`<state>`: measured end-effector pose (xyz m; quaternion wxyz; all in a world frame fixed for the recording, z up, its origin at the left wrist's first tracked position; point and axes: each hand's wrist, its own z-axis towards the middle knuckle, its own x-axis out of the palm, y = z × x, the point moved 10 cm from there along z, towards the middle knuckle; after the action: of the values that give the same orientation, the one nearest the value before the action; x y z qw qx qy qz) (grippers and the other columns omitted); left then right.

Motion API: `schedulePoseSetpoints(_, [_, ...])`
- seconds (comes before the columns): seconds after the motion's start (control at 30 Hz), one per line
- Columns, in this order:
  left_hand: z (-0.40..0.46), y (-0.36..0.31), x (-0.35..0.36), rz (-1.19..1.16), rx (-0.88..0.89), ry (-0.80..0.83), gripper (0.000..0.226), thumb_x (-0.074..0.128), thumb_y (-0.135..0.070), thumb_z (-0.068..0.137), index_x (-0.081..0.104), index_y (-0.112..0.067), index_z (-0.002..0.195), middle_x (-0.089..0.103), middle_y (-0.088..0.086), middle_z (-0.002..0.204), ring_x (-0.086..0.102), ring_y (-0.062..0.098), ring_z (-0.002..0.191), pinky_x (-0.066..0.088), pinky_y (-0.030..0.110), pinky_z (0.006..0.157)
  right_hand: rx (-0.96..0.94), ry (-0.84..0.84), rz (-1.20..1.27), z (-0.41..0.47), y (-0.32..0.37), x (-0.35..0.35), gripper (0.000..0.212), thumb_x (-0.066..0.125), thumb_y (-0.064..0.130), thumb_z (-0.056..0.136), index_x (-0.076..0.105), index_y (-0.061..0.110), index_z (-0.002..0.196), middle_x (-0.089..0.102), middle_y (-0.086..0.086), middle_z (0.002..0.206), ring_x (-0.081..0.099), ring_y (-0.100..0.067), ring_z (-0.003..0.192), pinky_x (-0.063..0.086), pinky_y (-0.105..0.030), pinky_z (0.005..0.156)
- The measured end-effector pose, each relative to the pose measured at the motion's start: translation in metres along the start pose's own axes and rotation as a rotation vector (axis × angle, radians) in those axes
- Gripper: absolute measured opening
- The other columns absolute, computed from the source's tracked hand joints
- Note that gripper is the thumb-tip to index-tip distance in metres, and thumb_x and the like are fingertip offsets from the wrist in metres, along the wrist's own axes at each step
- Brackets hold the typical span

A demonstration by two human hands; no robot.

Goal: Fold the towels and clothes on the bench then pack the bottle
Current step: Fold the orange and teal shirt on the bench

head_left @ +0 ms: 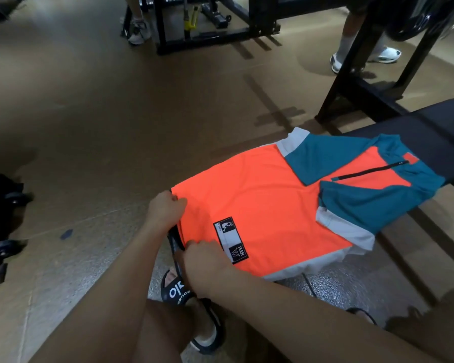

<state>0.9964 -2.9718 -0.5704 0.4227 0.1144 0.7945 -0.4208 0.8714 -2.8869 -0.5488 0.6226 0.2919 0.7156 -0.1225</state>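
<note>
Reaching forward side by side, the left hand (165, 208) and right hand (203, 260) each pinch the near hem of the shirt (260, 200) with curled fingers. The shirt lies flat across the bench (430, 127), sleeves folded inward.

Dim indoor light overall; upper left of frame falls to murky shadow. Orange shirt (260, 195) at centre is brightest, near-glowing. Soft equipment shadows on floor (95, 121), upper mid. Wide-angle bending at edges; slight blur throughout.
</note>
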Motion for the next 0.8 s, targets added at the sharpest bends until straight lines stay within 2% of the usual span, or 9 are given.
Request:
schedulePoseSetpoints(0.07, [0.000, -0.006, -0.002, -0.180, 0.016, -0.026, 0.008, 0.059, -0.010, 0.086, 0.054, -0.011, 0.081, 0.055, 0.008, 0.076, 0.055, 0.028, 0.082, 0.034, 0.033, 0.064, 0.048, -0.049, 0.153, -0.005, -0.014, -0.015, 0.025, 0.059, 0.016, 0.088, 0.059, 0.007, 0.112, 0.061, -0.018, 0.109, 0.063, -0.039, 0.097, 0.036, -0.039, 0.068])
schedulePoseSetpoints(0.13, [-0.003, -0.019, -0.006, -0.326, 0.082, -0.032, 0.016, 0.057, -0.011, 0.080, 0.054, -0.020, 0.093, 0.055, 0.002, 0.080, 0.051, 0.023, 0.077, 0.038, 0.033, 0.063, 0.114, -0.127, 0.262, -0.014, -0.035, -0.032, 0.022, 0.055, 0.021, 0.087, 0.057, 0.007, 0.104, 0.061, -0.018, 0.107, 0.062, -0.042, 0.098, 0.038, -0.039, 0.069])
schedulePoseSetpoints(0.2, [-0.008, -0.039, -0.007, -0.356, 0.190, -0.020, 0.028, 0.049, -0.017, 0.074, 0.061, -0.033, 0.094, 0.063, 0.003, 0.084, 0.056, 0.021, 0.074, 0.048, 0.036, 0.068, 0.173, -0.197, 0.296, -0.026, -0.059, -0.046, 0.023, 0.055, 0.027, 0.086, 0.055, 0.010, 0.101, 0.062, -0.017, 0.105, 0.062, -0.042, 0.097, 0.040, -0.040, 0.069])
schedulePoseSetpoints(0.3, [-0.018, -0.070, -0.004, -0.295, 0.252, -0.004, 0.032, 0.041, -0.012, 0.085, 0.071, -0.024, 0.086, 0.068, 0.007, 0.078, 0.067, 0.025, 0.069, 0.061, 0.044, 0.070, 0.249, -0.289, 0.305, -0.050, -0.100, -0.064, 0.025, 0.056, 0.037, 0.088, 0.055, 0.014, 0.097, 0.061, -0.013, 0.101, 0.061, -0.040, 0.096, 0.037, -0.039, 0.068])
schedulePoseSetpoints(0.4, [-0.024, -0.123, 0.007, -0.067, 0.457, 0.014, 0.029, 0.044, -0.014, 0.084, 0.070, -0.024, 0.093, 0.071, -0.001, 0.077, 0.069, 0.022, 0.072, 0.059, 0.040, 0.072, 0.381, -0.363, 0.344, -0.081, -0.157, -0.075, 0.024, 0.054, 0.043, 0.091, 0.049, 0.021, 0.083, 0.065, -0.011, 0.099, 0.060, -0.036, 0.096, 0.038, -0.038, 0.069])
schedulePoseSetpoints(0.47, [-0.034, -0.171, 0.022, 0.241, 0.647, 0.024, 0.028, 0.057, -0.015, 0.082, 0.068, -0.026, 0.105, 0.070, -0.004, 0.087, 0.067, 0.023, 0.083, 0.056, 0.037, 0.075, 0.477, -0.388, 0.386, -0.103, -0.200, -0.079, 0.019, 0.057, 0.031, 0.087, 0.044, 0.021, 0.078, 0.065, -0.012, 0.093, 0.061, -0.037, 0.093, 0.040, -0.038, 0.069])
schedulePoseSetpoints(0.53, [-0.044, -0.220, 0.038, 0.438, 0.800, 0.010, 0.026, 0.062, -0.021, 0.083, 0.064, -0.025, 0.109, 0.068, -0.002, 0.097, 0.065, 0.025, 0.092, 0.054, 0.039, 0.076, 0.573, -0.404, 0.476, -0.127, -0.242, -0.081, 0.013, 0.061, 0.016, 0.075, 0.048, 0.015, 0.076, 0.063, -0.010, 0.083, 0.060, -0.037, 0.087, 0.045, -0.040, 0.069])
schedulePoseSetpoints(0.67, [-0.065, -0.314, 0.089, 0.593, 1.057, -0.031, 0.015, 0.052, -0.028, 0.093, 0.056, -0.020, 0.105, 0.062, 0.003, 0.103, 0.063, 0.029, 0.095, 0.052, 0.043, 0.071, 0.725, -0.425, 0.697, -0.175, -0.323, -0.079, 0.012, 0.060, 0.004, 0.069, 0.056, 0.010, 0.078, 0.064, -0.009, 0.080, 0.058, -0.031, 0.081, 0.044, -0.037, 0.068])
schedulePoseSetpoints(0.8, [-0.075, -0.388, 0.149, 0.723, 1.182, -0.020, 0.018, 0.047, -0.026, 0.098, 0.052, -0.012, 0.108, 0.058, 0.012, 0.109, 0.063, 0.037, 0.090, 0.052, 0.045, 0.066, 0.850, -0.437, 0.882, -0.217, -0.400, -0.061, 0.021, 0.056, -0.004, 0.071, 0.057, 0.017, 0.075, 0.060, 0.000, 0.074, 0.055, -0.021, 0.075, 0.044, -0.028, 0.063])
